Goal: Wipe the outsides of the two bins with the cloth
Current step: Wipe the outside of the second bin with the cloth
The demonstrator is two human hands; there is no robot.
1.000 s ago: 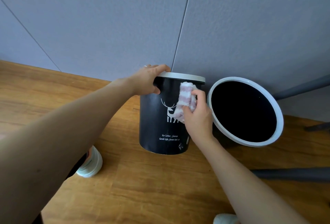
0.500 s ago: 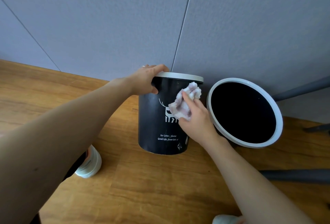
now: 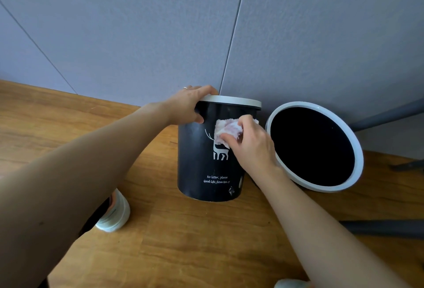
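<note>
Nearest the camera, two bare forearms reach forward over a wooden floor (image 3: 183, 241). A white shoe (image 3: 115, 215) shows below the left forearm, and the toe of another shoe (image 3: 290, 284) lies at the bottom edge. Dark grey bars (image 3: 385, 228) lie on the floor at the right.

In the middle stands the near bin (image 3: 202, 168), black with a white rim, a white deer figure and white lettering on its side; it is tilted slightly. The right hand (image 3: 251, 142) has its fingers curled round a bunched pink-and-white cloth (image 3: 226, 130) and presses it against the upper side of this bin, over the deer's head. The left hand (image 3: 189, 105) clamps the bin's rim at its left, fingers over the top edge and thumb against the outer wall; a ring shows on one finger.

Just beside, to the right, the second bin (image 3: 358, 150) shows its white rim and dark inside toward the camera.

Behind both rises a grey panelled wall (image 3: 160, 23).
</note>
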